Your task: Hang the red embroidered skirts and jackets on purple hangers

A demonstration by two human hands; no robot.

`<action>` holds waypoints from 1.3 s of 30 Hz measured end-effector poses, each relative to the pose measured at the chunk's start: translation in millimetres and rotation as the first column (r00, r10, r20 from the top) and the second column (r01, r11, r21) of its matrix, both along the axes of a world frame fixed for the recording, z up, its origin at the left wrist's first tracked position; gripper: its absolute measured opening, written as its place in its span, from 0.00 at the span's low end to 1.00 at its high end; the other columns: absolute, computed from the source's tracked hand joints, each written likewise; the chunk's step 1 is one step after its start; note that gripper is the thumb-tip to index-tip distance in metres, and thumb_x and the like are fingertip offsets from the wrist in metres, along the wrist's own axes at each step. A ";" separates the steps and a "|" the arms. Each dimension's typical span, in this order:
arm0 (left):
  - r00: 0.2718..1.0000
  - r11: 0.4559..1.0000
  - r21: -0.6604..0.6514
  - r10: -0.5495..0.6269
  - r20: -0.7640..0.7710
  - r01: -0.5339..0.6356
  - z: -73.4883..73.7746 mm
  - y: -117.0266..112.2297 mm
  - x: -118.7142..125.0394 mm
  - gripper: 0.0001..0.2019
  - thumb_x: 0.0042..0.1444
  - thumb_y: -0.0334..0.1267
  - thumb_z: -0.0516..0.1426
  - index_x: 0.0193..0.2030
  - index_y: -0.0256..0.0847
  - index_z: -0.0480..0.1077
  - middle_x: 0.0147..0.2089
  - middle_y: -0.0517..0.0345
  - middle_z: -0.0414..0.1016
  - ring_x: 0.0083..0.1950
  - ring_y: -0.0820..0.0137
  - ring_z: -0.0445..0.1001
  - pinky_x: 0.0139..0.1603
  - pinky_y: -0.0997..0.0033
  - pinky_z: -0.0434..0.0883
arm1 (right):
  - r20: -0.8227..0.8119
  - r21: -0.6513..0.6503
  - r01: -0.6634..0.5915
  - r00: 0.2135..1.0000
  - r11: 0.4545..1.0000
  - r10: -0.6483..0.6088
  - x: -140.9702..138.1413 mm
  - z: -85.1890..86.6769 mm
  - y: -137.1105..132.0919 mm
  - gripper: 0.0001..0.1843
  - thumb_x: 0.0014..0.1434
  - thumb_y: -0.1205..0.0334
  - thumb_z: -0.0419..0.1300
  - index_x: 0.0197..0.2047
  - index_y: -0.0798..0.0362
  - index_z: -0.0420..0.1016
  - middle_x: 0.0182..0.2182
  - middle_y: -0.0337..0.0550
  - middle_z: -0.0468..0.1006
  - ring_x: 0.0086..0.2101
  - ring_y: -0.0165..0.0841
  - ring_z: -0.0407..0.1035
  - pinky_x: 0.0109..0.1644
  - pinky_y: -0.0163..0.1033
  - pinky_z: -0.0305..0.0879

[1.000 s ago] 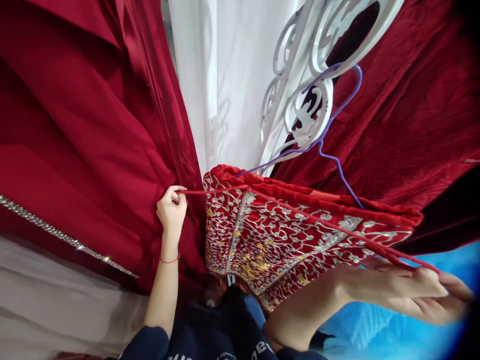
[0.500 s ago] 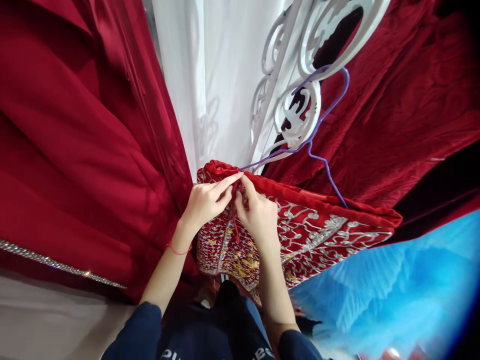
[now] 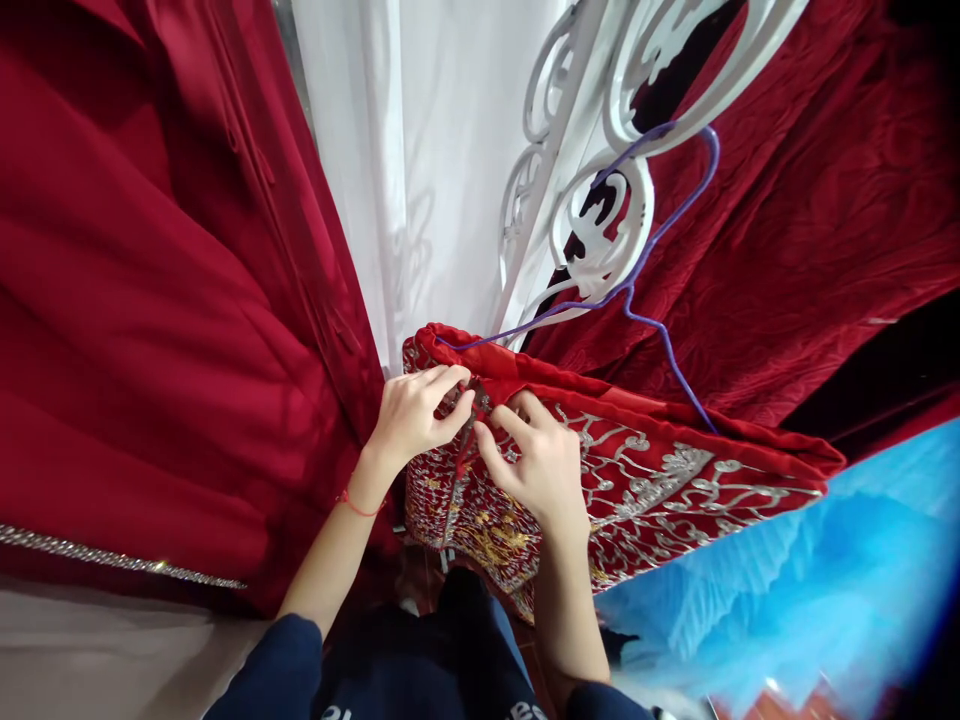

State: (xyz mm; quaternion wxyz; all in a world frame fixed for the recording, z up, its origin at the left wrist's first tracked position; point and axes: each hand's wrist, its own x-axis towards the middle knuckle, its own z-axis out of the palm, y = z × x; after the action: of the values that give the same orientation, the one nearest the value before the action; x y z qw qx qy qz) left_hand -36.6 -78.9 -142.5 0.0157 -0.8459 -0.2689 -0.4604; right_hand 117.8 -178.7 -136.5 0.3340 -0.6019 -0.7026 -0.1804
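A red skirt (image 3: 645,460) with silver and gold embroidery hangs from a purple wire hanger (image 3: 675,215). Its satin waistband (image 3: 600,385) runs across in front of me. My left hand (image 3: 411,415) is closed at the waistband's left part, thumb and forefinger curled around a bit of red drawstring; the exact grip is partly hidden. Part of the red drawstring (image 3: 463,458) dangles below those fingertips. Just to the right, my right hand (image 3: 538,462) has its thumb and bent fingers apart, close against the embroidered front, with nothing visible between them.
The hanger hooks onto a white scrollwork rack (image 3: 600,235). Dark red drapery (image 3: 150,330) with a sparkling trim (image 3: 97,558) is on the left, beside a white curtain (image 3: 450,170). More red cloth (image 3: 825,200) hangs behind the rack, and blue fabric (image 3: 810,560) lies at lower right.
My hands have drawn apart, the right one moving right and its fingers spreading. The waistband's left part shows more, and the skirt has shifted slightly right in view.
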 end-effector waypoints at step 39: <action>0.989 0.981 0.192 0.042 -0.141 -0.014 22.6 -7.0 -12.3 0.09 0.65 0.28 0.53 0.46 0.42 0.71 0.46 0.55 0.82 0.54 0.60 0.73 0.54 0.55 0.62 | -0.697 0.243 0.181 0.716 0.953 0.042 -46.9 -37.4 41.3 0.10 0.61 0.58 0.61 0.30 0.52 0.70 0.23 0.38 0.78 0.21 0.29 0.70 0.29 0.33 0.65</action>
State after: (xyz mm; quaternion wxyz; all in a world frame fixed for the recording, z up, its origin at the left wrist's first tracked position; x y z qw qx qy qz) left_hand -48.9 -85.9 -119.9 0.1225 -0.8677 -0.2338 -0.4212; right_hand 70.9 -137.5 -173.8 0.6515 -0.5950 -0.4673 -0.0561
